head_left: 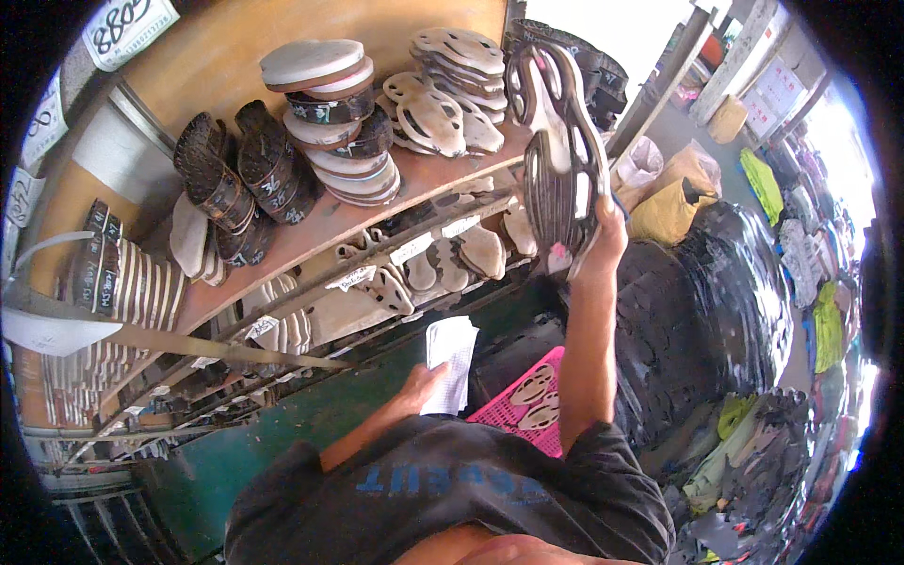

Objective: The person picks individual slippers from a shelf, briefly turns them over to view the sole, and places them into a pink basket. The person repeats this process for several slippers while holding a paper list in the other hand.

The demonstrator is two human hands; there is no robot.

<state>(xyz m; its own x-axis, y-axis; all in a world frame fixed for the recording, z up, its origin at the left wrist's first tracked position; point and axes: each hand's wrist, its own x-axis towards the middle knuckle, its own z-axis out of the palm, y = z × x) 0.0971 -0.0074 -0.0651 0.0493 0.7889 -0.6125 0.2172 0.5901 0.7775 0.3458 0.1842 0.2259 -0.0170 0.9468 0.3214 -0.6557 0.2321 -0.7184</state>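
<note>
My right hand point(610, 234), raised at the far right end of the shelf, grips the lower edge of a long sole-shaped cutting die point(551, 193). Dark metal strips outline the die, with openings and pale wooden-looking parts inside. It is held tilted, nearly upright. Lower and to the left, my left hand point(426, 384) is closed round a bundle of white lined paper sheets point(452, 353), which stick up past the fingers. Just beside the die, a stack of pale sole-shaped dies point(460, 58) lies on the upper shelf point(424, 179).
More round dies point(330, 127) and dark upright dies point(268, 160) fill the shelf, with labelled racks beneath. A pink basket point(485, 410) holding sole-shaped pieces stands below my arms. Black plastic-wrapped bundles point(659, 301) and a yellow sack point(664, 218) crowd the right.
</note>
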